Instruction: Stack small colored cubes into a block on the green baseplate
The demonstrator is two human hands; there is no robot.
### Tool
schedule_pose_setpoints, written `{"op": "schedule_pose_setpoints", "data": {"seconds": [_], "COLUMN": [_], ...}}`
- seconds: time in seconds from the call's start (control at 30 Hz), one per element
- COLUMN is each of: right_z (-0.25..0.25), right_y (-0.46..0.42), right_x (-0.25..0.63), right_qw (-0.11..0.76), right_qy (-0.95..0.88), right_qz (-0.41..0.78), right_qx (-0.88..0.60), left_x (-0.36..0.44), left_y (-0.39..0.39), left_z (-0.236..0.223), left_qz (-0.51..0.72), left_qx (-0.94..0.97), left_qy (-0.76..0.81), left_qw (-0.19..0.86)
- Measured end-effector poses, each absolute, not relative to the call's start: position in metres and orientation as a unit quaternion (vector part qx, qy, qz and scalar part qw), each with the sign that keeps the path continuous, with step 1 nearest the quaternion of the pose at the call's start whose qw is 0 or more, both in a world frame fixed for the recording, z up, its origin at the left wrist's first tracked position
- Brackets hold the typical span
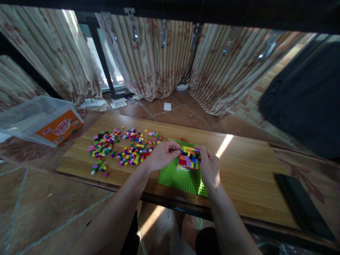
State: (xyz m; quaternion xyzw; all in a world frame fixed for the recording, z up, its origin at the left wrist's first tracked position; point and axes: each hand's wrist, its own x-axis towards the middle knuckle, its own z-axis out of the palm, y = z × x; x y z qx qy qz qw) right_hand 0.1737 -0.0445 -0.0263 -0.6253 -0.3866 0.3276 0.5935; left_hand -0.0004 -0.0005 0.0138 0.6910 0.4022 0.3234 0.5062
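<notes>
Nearest, two bare forearms reach in from about seven and five o'clock, taking the brick block [190, 159] as the middle of the dial and twelve as straight ahead. A dark flat slab [304, 207] lies at four, on the right end of the wooden board [244, 177]. The green baseplate [175, 180] extends under the block toward six. At nine, the left hand [164, 154] is by the block's left edge, thumb and forefinger bent toward each other; whether they pinch a brick cannot be told. At three, the right hand [209, 164] has its fingers curled against the right edge, their grip partly hidden. Around nine, loose bricks [134, 154] of many colours lie in scattered heaps. Beyond them, between nine and ten, stands a clear plastic bin [29, 129] with an orange label [60, 127]. Farther off, a white paper [167, 106] lies on the floor at eleven; patterned curtains [148, 60] hang behind, around twelve.
</notes>
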Motion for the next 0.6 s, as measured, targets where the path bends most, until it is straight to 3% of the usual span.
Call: {"op": "schedule_pose_setpoints", "data": {"seconds": [0.6], "right_z": [-0.0241], "right_y": [-0.0452], "right_x": [0.1734], "right_qw": [0.589], "right_qy": [-0.385], "right_qz": [0.33], "right_qx": [-0.629], "left_x": [0.0046], "left_y": [-0.001], "left_z": [0.0089], "left_qz": [0.356], "left_qx": [0.666], "left_qy": [0.402], "left_qw": [0.518]}}
